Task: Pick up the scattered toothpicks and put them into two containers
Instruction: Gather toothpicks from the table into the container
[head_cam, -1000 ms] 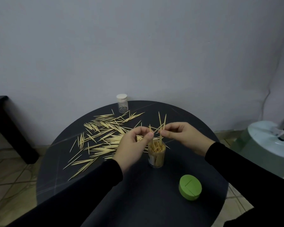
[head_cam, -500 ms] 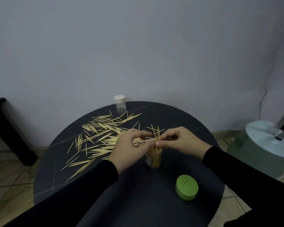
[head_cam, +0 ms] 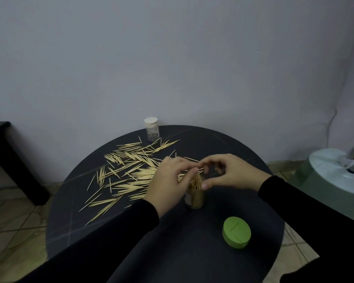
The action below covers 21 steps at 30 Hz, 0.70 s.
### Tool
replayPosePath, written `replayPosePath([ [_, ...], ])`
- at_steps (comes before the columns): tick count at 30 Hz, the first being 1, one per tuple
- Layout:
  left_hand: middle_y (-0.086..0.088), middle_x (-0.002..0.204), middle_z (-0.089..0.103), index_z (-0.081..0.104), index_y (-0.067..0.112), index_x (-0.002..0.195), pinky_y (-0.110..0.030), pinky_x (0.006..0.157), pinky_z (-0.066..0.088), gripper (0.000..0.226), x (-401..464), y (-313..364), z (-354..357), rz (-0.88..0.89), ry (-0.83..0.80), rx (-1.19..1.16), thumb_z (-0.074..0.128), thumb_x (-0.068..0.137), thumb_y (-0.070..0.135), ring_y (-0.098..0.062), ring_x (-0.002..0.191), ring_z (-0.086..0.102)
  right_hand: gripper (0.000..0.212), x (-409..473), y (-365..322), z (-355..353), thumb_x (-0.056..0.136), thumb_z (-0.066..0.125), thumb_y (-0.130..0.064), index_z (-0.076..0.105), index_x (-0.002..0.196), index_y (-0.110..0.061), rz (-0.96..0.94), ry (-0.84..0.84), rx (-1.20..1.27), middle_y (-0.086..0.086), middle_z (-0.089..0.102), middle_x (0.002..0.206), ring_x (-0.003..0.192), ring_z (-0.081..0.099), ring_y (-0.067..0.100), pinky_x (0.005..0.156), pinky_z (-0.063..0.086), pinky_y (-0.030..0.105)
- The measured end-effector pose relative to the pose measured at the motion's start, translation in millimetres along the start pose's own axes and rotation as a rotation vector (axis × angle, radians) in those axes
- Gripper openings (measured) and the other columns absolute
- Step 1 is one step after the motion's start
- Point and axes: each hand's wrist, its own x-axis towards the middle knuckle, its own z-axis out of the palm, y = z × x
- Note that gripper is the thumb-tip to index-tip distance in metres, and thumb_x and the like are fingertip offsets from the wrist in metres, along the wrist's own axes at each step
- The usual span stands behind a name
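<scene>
feeding thin wooden toothpicks (head_cam: pixel 195 180) into clear round jar (head_cam: pixel 194 198) mid-tabletop | left hand (head_cam: pixel 169 183), right hand (head_cam: pixel 231 174) fingers pinching sticks | risk: nudged jar tips, spilling

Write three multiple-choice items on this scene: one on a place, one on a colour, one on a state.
1. Where does the capped jar stand?
A. at the table's far edge, near the wall
B. beside the green lid
C. on the floor

2. What colour is the lid lying loose on the table?
A. white
B. green
C. red

3. What state is the jar under the hands in?
A. capped and empty
B. tipped on its side
C. upright, open, holding toothpicks

Answers:
1 A, it stands behind the scattered toothpicks, near the wall.
2 B, the round lid near the front is green.
3 C, toothpicks stick up from its open mouth between the left hand and right hand.
</scene>
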Motion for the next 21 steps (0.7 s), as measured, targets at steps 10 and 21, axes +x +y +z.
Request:
replayPosePath([
  [10,0.016,0.133,0.047,0.054,0.038,0.131,-0.031,0.103,0.031,0.047,1,-16,-25,0.241,-0.267,0.099,0.047,0.087,0.052,-0.007,0.123,0.034,0.048,1,-1,5,0.066,0.082,-0.046,0.065,0.11,-0.038,0.016,-0.079,-0.132,-0.017,0.064,0.101,0.087,0.055,-0.001,0.069,0.041,0.018],
  [21,0.011,0.093,0.066,0.074,0.028,0.095,-0.028,0.073,0.049,0.027,6,-24,-29,0.424,-0.239,0.14,0.054,0.086,0.044,-0.006,0.085,0.056,0.053,1,-2,6,0.068,0.082,-0.042,0.062,0.116,-0.036,0.036,-0.08,-0.127,-0.013,0.063,0.107,0.089,0.054,-0.001,0.068,0.037,0.014],
])
